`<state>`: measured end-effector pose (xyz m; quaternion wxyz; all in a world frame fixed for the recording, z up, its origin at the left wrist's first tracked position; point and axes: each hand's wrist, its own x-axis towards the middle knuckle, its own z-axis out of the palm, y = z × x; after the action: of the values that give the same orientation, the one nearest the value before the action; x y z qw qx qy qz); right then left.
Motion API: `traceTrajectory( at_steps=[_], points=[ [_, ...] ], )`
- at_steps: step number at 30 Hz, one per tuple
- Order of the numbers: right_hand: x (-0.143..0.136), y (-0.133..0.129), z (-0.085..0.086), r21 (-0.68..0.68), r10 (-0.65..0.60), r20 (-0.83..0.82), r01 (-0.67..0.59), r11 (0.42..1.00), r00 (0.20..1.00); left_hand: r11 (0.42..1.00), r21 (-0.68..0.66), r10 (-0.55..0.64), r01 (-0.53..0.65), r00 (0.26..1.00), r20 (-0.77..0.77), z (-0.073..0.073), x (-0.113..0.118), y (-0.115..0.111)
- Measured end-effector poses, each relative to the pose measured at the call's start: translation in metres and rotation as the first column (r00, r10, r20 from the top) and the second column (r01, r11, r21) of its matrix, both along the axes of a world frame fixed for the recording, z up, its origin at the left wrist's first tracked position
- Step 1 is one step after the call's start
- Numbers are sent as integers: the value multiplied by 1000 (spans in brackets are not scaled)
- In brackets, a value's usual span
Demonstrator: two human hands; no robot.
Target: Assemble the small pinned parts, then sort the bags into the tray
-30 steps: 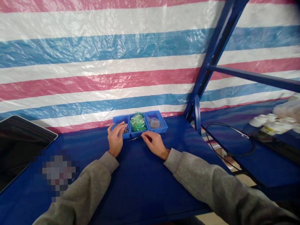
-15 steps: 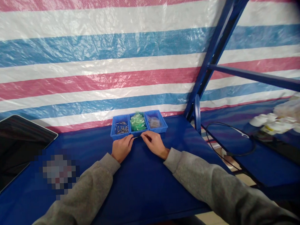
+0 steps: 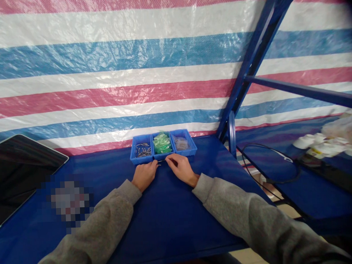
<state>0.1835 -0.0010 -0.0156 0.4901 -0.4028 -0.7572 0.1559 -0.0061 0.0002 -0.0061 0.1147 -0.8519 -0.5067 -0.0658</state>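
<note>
- Rod (image 3: 162,160), thin and metallic, is held just in front of the middle bin (image 3: 164,157).
- Its ends appear pinched by fingertips of the left hand (image 3: 145,175) and right hand (image 3: 180,169).
- Fine two-handed adjustment is judged underway; a steady pinch is called for.

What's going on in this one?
A person works with both hands at a blue table. The right hand appears to pinch a thin, light piece, and the left hand has its fingertips close by its other end; whether they grip it is too small to tell. Just beyond stand three blue bins in a row, holding, from left, small metal pieces, green packets and clear packets.
</note>
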Motion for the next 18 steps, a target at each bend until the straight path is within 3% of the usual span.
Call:
traceTrajectory(
  at_steps=[5,11,18],
  points=[
    [-1,2,-2,-9,-23,53,23,1000,998,999,-16,-39,39,999,19,-1,1,0],
    [-1,8,-8,-56,-88,205,101,993,975,998,-40,-36,43,987,157,0,0,2],
    [0,8,-8,-73,-89,217,107,992,972,998,-35,-37,45,978,204,-1,0,2]
  ],
)
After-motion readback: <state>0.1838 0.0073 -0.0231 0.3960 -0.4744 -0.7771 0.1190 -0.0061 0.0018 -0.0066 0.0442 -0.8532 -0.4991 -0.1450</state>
